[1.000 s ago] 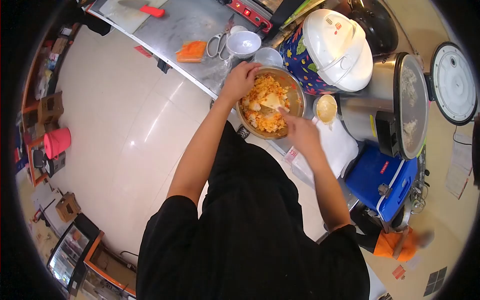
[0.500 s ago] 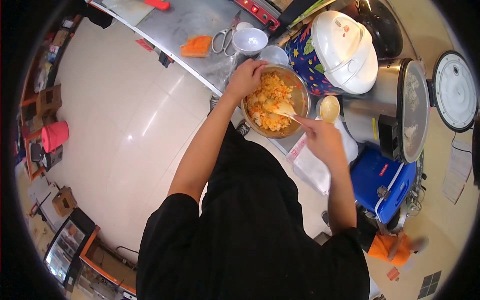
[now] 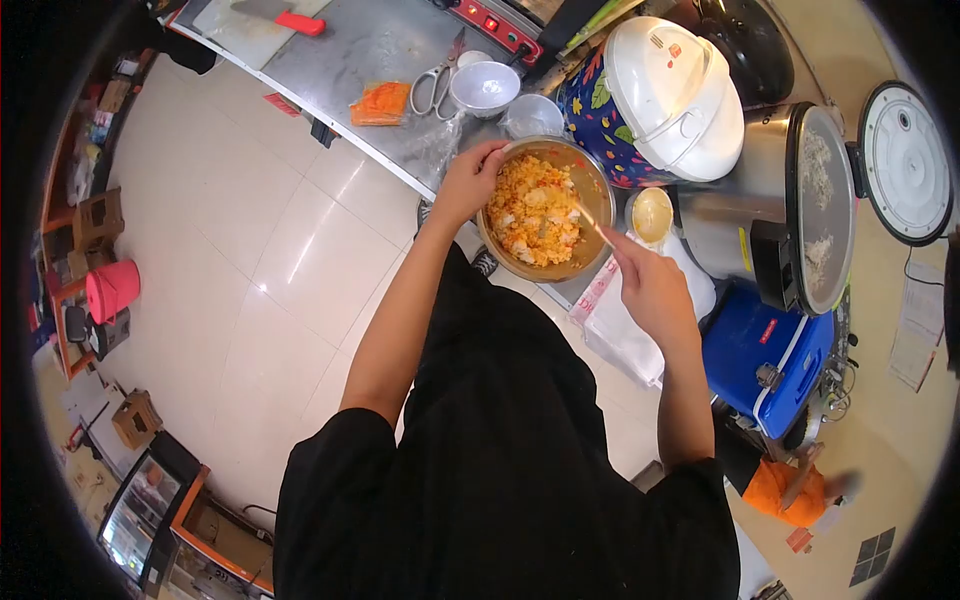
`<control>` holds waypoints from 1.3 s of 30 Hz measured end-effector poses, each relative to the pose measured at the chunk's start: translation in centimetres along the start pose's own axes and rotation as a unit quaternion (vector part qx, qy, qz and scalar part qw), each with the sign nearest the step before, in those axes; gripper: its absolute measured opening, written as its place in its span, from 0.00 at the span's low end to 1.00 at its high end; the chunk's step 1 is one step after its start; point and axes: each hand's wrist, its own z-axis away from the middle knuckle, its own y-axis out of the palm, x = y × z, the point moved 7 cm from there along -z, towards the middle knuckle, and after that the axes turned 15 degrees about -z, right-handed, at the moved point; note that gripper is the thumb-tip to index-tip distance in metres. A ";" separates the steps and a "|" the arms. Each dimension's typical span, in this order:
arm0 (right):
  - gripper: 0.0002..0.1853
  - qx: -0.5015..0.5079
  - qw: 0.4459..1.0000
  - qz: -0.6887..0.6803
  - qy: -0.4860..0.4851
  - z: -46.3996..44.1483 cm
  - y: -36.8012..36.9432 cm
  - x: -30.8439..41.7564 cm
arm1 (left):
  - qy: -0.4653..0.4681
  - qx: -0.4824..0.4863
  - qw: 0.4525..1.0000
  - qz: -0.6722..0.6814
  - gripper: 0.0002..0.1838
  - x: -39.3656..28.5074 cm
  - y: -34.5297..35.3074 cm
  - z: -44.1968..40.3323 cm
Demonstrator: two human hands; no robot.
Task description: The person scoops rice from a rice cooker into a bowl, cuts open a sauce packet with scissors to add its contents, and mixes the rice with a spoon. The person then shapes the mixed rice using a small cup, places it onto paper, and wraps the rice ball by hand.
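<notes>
A metal bowl (image 3: 598, 190) at the counter's edge holds rice mixed with orange bits (image 3: 533, 207). My left hand (image 3: 474, 180) grips the bowl's rim at its upper left, fingers closed on it. The fingers of my right hand (image 3: 652, 288) are closed round the handle of a light-coloured spoon (image 3: 590, 216), whose head is partly sunk in the rice at the right side. Just right of the bowl stands a small cup (image 3: 652, 215) with a pale yellowish inside. White plastic bags (image 3: 625, 322) lie beneath my right hand.
Behind the bowl are small bowls (image 3: 485, 88), scissors (image 3: 432, 92), an orange packet (image 3: 380, 104) and a red-handled knife (image 3: 300, 22). A patterned rice container (image 3: 603, 125), a large steel cooker (image 3: 735, 200) and a blue cooler (image 3: 745, 345) stand right. Another person (image 3: 785, 490) is at lower right.
My right hand has drawn back right and down from the bowl, and the spoon now stands more steeply at the rice's right side. My left hand has shifted slightly left along the rim.
</notes>
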 end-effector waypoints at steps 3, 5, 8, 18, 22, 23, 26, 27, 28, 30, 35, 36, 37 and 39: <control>0.23 -0.016 0.999 0.022 -0.038 -2.0 3.6 -2.8 | -0.012 0.002 0.999 0.033 0.16 -0.1 0.2 1.1; 0.24 -0.025 0.998 0.009 -0.050 -2.3 3.7 -2.0 | -0.006 -0.003 1.000 0.030 0.16 -0.6 0.1 1.1; 0.23 -0.013 0.998 -0.056 -0.016 -1.2 2.7 -1.7 | -0.009 -0.006 1.000 0.016 0.16 0.0 0.0 1.2; 0.23 0.052 0.998 0.011 -0.019 1.0 5.4 -2.3 | 0.013 -0.064 0.997 -0.039 0.15 -0.9 -0.1 1.2; 0.24 0.033 0.997 -0.008 -0.063 0.1 6.6 -3.5 | 0.071 -0.074 0.989 -0.102 0.14 -0.3 0.2 -0.1; 0.24 0.004 0.995 -0.024 -0.099 0.6 6.2 -4.0 | 0.061 -0.063 0.992 -0.092 0.15 -0.1 0.1 -0.4; 0.29 -0.062 0.989 -0.070 -0.110 5.5 -0.8 -1.5 | 0.052 -0.017 0.998 -0.025 0.16 3.0 1.3 -1.2; 0.27 -0.142 0.977 -0.087 -0.136 7.0 -4.2 -2.6 | 0.049 -0.002 0.999 -0.020 0.16 1.0 0.9 -0.8; 0.23 -0.198 0.967 -0.106 -0.120 8.8 -8.6 -3.1 | 0.021 0.004 1.000 -0.022 0.17 -0.3 0.5 -0.2; 0.14 -0.350 0.934 -0.032 -0.071 13.1 -18.5 -4.1 | 0.067 -0.001 0.996 -0.052 0.18 -0.6 0.3 -0.4; 0.09 -0.445 0.894 -0.049 -0.028 12.3 -32.2 -12.6 | 0.035 0.023 0.995 -0.088 0.20 -1.7 0.2 0.2; 0.11 -0.404 0.911 -0.070 -0.047 9.4 -33.2 -14.7 | 0.032 0.020 0.995 -0.094 0.20 -1.7 0.1 0.1; 0.12 -0.331 0.943 -0.026 -0.008 5.8 -33.3 -17.7 | 0.029 0.017 0.994 -0.101 0.20 -1.6 0.1 -0.1; 0.18 -0.181 0.978 0.075 0.067 -0.8 -31.2 -22.7 | 0.024 0.016 0.995 -0.095 0.20 -1.7 0.1 0.0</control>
